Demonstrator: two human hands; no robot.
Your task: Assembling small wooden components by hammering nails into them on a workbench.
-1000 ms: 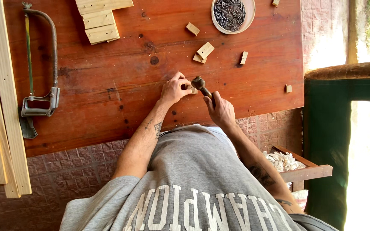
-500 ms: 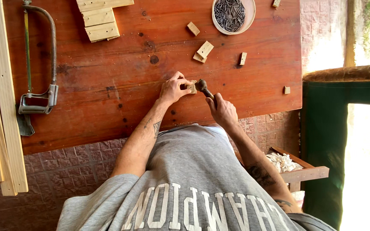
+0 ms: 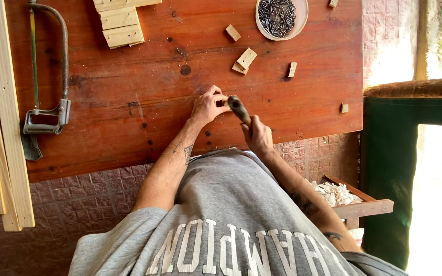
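Wooden little block [image 3: 225, 104] sits pinched in the left hand [image 3: 208, 106] grip on the bench [image 3: 129, 102]. Right hand [image 3: 258, 137] grip is wrapped around a hammer [image 3: 239, 109], its head just beside that block.

You've got a hacksaw [image 3: 47, 76] by the bench's [image 3: 129, 128] left edge, stacked wood slats [image 3: 120, 25] at the top edge, a nail bowl [image 3: 281, 18] top right, loose wood blocks [image 3: 245, 60] between.

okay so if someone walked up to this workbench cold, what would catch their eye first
Probably the two hands at the table's near edge: the right hand grips a hammer beside the left hand, which pinches something small. Next, the hacksaw lying at the left and the round dish of nails at the top.
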